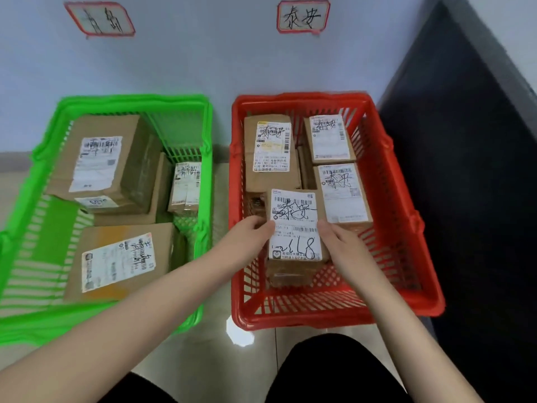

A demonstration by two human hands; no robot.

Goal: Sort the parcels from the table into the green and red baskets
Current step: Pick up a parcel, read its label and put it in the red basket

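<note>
Low inside red basket (319,318), toward 6 o'clock: noted parcel (295,225) label-up, gripped at 9 o'clock by left hand (252,237), at 3 o'clock by right hand (341,242), fingers (266,226) clamped on its edges. Could wedge against box (344,193) at 1 o'clock if released unevenly.

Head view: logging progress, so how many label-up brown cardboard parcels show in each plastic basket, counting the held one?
Green plastic basket: 3
Red plastic basket: 4, including the held brown cardboard parcel
Total: 7
Any buried underneath cannot be counted.
</note>
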